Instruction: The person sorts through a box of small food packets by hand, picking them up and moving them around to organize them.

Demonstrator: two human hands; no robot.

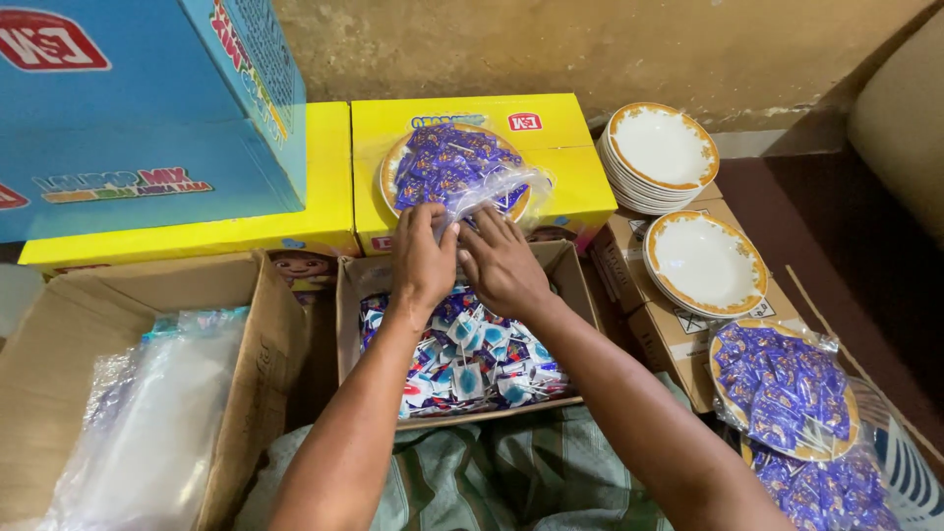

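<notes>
My left hand (425, 258) and my right hand (501, 264) meet side by side over the far edge of an open cardboard box (570, 270). Both pinch the near edge of a clear plastic bag (492, 187). The bag wraps a gold-rimmed plate heaped with purple candy packets (447, 162), which rests on a yellow carton (560, 157). Beneath my wrists the box holds several small blue-and-white wrapped sweets (472, 364).
A stack of empty gold-rimmed plates (661, 152) and one more plate (703, 264) sit to the right on cartons. Bagged plates of purple candy (784, 388) lie at the near right. A box of clear plastic bags (147, 433) stands left, beneath a big blue carton (128, 108).
</notes>
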